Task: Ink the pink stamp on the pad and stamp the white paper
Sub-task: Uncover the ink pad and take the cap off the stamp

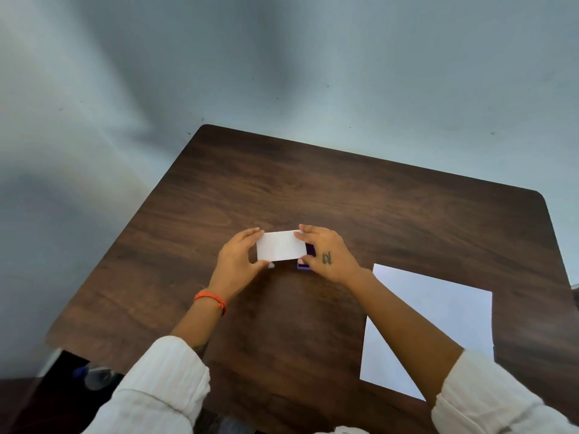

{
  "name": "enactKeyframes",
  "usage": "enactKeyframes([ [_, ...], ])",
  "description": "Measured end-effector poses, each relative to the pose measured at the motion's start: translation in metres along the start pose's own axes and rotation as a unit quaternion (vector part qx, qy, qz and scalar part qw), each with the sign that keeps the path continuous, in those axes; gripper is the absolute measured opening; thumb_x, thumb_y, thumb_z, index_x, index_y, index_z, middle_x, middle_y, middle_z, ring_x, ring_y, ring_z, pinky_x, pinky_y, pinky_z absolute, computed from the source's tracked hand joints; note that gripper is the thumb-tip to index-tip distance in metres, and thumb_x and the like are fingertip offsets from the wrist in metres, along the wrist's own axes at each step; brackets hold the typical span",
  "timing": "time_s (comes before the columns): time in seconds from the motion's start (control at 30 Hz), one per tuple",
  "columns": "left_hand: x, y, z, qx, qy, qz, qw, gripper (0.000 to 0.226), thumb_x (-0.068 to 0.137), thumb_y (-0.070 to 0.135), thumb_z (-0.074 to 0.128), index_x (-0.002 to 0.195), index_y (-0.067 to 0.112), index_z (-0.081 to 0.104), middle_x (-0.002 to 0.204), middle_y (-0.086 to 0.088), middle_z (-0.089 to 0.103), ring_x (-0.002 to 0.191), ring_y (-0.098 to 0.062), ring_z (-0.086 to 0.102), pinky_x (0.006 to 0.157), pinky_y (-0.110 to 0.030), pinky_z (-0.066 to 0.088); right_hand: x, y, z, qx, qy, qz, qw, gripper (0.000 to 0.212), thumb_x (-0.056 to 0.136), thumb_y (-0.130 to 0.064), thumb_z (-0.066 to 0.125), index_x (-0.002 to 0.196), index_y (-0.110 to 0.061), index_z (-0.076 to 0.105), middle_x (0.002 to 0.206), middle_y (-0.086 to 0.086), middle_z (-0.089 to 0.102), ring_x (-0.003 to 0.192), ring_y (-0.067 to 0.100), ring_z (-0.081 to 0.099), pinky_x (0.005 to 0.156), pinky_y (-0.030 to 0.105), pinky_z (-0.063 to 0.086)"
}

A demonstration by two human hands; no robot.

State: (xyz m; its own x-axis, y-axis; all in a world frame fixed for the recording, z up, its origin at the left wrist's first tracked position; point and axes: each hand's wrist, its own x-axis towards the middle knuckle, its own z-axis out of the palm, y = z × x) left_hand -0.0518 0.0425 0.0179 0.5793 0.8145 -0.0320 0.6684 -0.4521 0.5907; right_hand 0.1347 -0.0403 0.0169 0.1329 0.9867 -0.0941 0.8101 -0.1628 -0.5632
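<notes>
Both hands grip a white lid (281, 245) over the purple ink pad (306, 261) mid-tabletop (282, 189): left hand (239, 256) pinching its left end, right hand (329, 253) its right. The white paper (438, 324) lies flat near the right edge.

My dark wood table (313, 189) carries a white paper (438, 314) lying flat at the near right and a purple ink pad (304, 267) at its middle.

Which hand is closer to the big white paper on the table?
The right hand. It is just up and left of the white paper, not touching it. The left hand is farther left, past the small white lid.
</notes>
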Motion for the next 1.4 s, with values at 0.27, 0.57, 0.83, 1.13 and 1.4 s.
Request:
enactKeyframes([
  [0.27,-0.024,-0.034,0.003,0.015,-0.009,-0.050,0.999,0.072,0.066,0.027,0.081,0.130,0.014,0.050,0.140,-0.005,0.048,0.130,-0.022,0.041,0.109,-0.035,0.030,0.008,-0.018,0.032,-0.012,-0.055,-0.026,0.998,0.061,0.076,-0.011,0.069,0.131,-0.007,0.043,0.145,0.015,0.038,0.133,0.027,0.035,0.109,0.024,0.019],
  [0.57,-0.029,-0.042,0.009,0.022,-0.014,-0.049,0.998,0.071,0.067,0.027,0.080,0.129,0.014,0.050,0.138,-0.005,0.049,0.125,-0.025,0.037,0.107,-0.036,0.030,0.001,-0.019,0.045,-0.105,-0.065,-0.061,0.990,0.053,0.082,-0.017,0.063,0.131,-0.008,0.043,0.145,0.014,0.038,0.128,0.030,0.037,0.108,0.036,0.023],
  [0.83,-0.030,-0.039,0.007,0.039,-0.031,-0.054,0.997,0.077,0.068,0.032,0.079,0.135,0.019,0.042,0.148,-0.005,0.035,0.131,-0.026,0.031,0.110,-0.042,0.028,-0.001,-0.017,0.047,-0.081,-0.051,-0.053,0.994,0.052,0.083,-0.015,0.062,0.131,-0.011,0.043,0.146,0.013,0.038,0.131,0.029,0.035,0.110,0.035,0.026],
  [1.13,-0.029,0.044,0.031,-0.087,0.009,0.092,0.992,0.068,0.073,0.024,0.075,0.133,0.019,0.044,0.143,-0.003,0.041,0.131,-0.015,0.036,0.106,-0.023,0.025,-0.052,-0.004,-0.010,0.069,0.226,0.088,0.968,0.046,0.077,-0.021,0.071,0.120,-0.016,0.057,0.130,0.008,0.057,0.119,0.024,0.051,0.098,0.032,0.037],
  [1.4,-0.041,0.090,0.094,-0.092,-0.128,0.080,0.984,0.065,0.079,0.023,0.070,0.136,0.025,0.038,0.145,-0.002,0.040,0.130,-0.018,0.041,0.107,-0.038,0.041,-0.111,0.023,-0.004,0.120,0.261,0.207,0.935,0.039,0.077,-0.019,0.071,0.113,-0.008,0.061,0.124,0.015,0.061,0.112,0.028,0.058,0.099,0.042,0.047],
])
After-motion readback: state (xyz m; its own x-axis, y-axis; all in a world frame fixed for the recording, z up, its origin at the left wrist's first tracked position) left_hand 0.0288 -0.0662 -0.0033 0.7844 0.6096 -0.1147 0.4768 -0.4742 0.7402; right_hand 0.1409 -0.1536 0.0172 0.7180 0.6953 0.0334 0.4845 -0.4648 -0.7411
